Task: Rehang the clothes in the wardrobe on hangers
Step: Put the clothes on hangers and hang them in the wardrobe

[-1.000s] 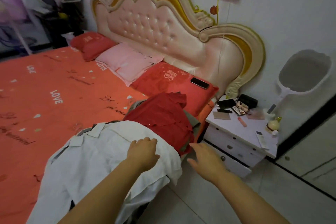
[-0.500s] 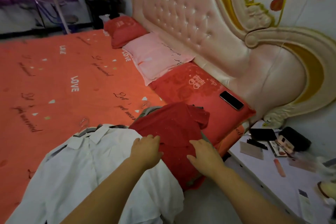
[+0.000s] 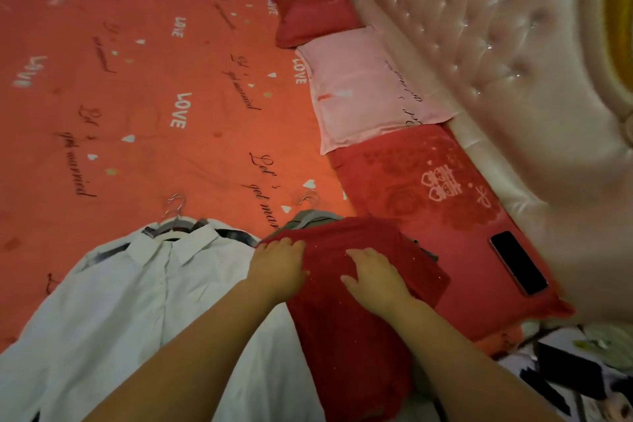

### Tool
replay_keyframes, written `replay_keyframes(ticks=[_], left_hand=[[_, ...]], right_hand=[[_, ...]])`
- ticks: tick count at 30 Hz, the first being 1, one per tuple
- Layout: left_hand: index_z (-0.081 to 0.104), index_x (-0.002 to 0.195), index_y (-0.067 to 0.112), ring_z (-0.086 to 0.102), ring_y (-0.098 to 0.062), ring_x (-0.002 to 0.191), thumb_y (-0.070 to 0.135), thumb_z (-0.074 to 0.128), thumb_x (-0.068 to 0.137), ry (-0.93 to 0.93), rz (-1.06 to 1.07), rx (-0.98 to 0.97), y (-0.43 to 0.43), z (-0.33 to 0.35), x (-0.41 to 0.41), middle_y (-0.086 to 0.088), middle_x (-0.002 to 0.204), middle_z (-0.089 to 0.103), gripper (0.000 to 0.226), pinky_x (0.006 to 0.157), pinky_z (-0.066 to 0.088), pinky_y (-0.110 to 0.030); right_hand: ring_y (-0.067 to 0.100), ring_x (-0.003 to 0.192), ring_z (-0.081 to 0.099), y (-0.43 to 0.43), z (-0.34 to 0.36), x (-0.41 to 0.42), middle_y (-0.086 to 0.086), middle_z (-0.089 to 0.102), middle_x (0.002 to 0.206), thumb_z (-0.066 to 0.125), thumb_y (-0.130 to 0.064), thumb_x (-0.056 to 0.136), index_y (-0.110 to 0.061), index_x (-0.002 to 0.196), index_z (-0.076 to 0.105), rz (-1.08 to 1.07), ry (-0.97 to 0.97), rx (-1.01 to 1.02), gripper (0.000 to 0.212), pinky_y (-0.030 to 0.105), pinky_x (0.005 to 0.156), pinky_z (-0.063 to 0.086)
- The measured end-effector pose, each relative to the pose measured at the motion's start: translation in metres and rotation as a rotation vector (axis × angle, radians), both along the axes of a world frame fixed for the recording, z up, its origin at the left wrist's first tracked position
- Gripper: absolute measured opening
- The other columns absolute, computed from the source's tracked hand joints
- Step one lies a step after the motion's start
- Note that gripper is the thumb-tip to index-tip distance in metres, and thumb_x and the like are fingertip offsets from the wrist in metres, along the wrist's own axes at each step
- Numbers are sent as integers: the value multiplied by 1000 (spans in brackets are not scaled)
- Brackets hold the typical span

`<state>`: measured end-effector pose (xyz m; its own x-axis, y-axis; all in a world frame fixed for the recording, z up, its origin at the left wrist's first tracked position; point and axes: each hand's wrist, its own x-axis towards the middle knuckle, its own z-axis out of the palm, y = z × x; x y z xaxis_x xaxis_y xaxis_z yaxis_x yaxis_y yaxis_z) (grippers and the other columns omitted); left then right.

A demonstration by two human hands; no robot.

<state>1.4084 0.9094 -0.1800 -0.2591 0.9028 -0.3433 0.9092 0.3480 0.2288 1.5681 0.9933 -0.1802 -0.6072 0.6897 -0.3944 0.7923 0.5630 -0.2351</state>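
A red garment [image 3: 346, 315] lies on top of a pile at the near edge of the bed, with a grey-green garment [image 3: 310, 218] showing under it. My left hand [image 3: 278, 269] rests on the red garment's left edge, fingers bent over the cloth. My right hand [image 3: 375, 276] lies flat on its middle. To the left a white shirt [image 3: 137, 301] lies on a hanger, its metal hook [image 3: 174, 205] pointing up the bed. A second hook [image 3: 307, 198] sticks out above the grey-green garment.
The orange bedspread [image 3: 137, 96] stretches away to the left and back. Red and pink pillows [image 3: 373, 89] line the padded headboard [image 3: 496, 44]. A black phone [image 3: 518, 262] lies on the nearest red pillow. A cluttered bedside table [image 3: 579, 373] is at the lower right.
My view has swung left and down, closer to the bed. Both hands have moved forward from the white shirt and the pile's edge onto the red garment.
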Motion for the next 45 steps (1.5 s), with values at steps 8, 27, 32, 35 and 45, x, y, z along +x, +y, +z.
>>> replay_keyframes(ticks=[8,27,32,35,45], left_hand=[[35,140,18,48,-27,118,41,50,92,-79,220,-66,77,-79,-40,-6,132,48,55,94,41,-38],[31,140,15,46,-30,117,57,40,90,-137,460,-115,161,-281,-59,-13,126,50,66,96,34,-40],[44,127,14,52,-30,107,56,43,90,-167,405,-113,152,-273,-61,-12,117,55,55,88,38,-37],[46,124,14,54,-30,106,54,43,91,-167,346,-104,144,-270,-59,-10,116,60,51,85,37,-37],[41,130,16,51,-27,111,48,48,91,-183,320,126,129,-213,-44,-6,120,57,51,91,32,-36]], right_hand=[[26,127,41,122,-88,-62,8,43,138,52,-35,92,-16,140,37,189,-70,-116,53,37,105,35],[28,112,54,208,-272,-105,9,54,125,46,-62,86,-24,143,27,195,-50,-149,72,36,84,44],[21,118,51,203,-259,-86,1,52,133,63,-72,65,-28,142,27,189,-32,-270,96,33,92,41],[19,123,47,195,-255,-74,-2,47,137,69,-71,58,-29,143,24,169,0,-315,105,35,98,41],[22,113,54,168,-188,-41,-4,39,132,74,-51,67,-36,146,10,225,139,-76,102,37,81,48]])
